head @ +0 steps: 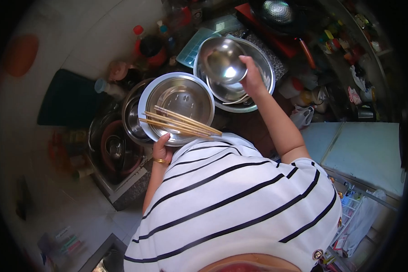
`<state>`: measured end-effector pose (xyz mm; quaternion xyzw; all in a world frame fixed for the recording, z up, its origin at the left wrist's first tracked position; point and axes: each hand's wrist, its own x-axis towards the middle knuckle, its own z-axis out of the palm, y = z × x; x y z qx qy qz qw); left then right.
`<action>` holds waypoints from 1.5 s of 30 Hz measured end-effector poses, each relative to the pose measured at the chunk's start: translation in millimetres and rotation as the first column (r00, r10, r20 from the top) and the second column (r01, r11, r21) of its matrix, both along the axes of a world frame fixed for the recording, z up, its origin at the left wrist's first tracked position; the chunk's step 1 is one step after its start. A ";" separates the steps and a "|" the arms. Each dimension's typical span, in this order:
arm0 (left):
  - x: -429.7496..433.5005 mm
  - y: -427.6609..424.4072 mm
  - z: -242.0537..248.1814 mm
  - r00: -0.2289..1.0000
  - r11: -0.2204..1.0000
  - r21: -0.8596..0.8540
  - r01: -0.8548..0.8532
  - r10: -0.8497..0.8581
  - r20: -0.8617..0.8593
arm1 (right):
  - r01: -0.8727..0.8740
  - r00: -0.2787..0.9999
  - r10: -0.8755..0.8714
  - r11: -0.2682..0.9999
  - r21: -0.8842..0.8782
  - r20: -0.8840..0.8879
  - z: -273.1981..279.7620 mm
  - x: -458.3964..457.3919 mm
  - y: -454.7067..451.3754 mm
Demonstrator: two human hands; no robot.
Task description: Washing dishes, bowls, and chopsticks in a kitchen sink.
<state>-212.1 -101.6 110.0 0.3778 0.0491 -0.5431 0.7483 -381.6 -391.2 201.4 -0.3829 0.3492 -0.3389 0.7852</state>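
My left hand (163, 149) grips the near-left rim of a wide, shallow stainless steel basin (183, 91) with a broad pale rim. Several wooden chopsticks (182, 124) lie across its near side, their right ends close to my striped shirt. My right hand (253, 76) pinches the right edge of a smaller stainless steel bowl (221, 61). That bowl is over a large metal basin (269, 76), inside which another shiny curved piece shows. The fingers under both rims are partly hidden.
A sink (91, 136) with a reddish basin (107, 149) inside is at left, near another metal pot (131, 119). Behind are a teal compartment tray (193, 44), a red-capped bottle (139, 34) and a metal skimmer (277, 11). A pale flat-topped appliance (363, 146) stands at right.
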 end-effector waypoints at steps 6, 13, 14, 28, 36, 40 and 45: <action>-1.7 0.9 2.9 1.000 1.000 -0.021 -0.014 0.013 -0.028 | -0.393 0.902 0.078 0.553 -0.735 -0.424 -26.6 49.8 50.2; 0.7 11.3 -4.1 0.999 1.000 0.000 -0.025 0.025 -0.030 | -0.469 0.854 0.001 0.435 -0.769 -0.520 -30.2 58.9 67.1; -1.0 11.4 -2.1 0.999 1.000 0.002 -0.029 0.029 -0.024 | -0.450 0.887 0.086 0.381 -0.808 -0.453 -38.8 57.0 57.0; 4.0 27.1 -6.8 0.995 0.997 0.011 -0.079 0.080 -0.052 | -0.836 0.532 -0.183 0.043 -0.548 -0.827 -123.0 -68.7 -19.2; 8.3 32.8 -14.8 0.994 0.997 0.007 -0.078 0.079 -0.078 | -0.965 0.176 -0.300 -0.243 -0.104 -0.938 -109.6 -54.3 -24.5; 7.8 33.8 -14.7 0.994 0.997 -0.006 -0.082 0.081 -0.076 | -0.852 0.506 -0.165 0.054 -0.520 -0.846 -77.5 -60.7 -37.2; 5.0 30.7 -6.4 0.994 0.997 -0.013 -0.077 0.076 -0.081 | -0.356 0.582 -0.382 0.673 -0.648 -0.718 -121.6 -63.1 -105.4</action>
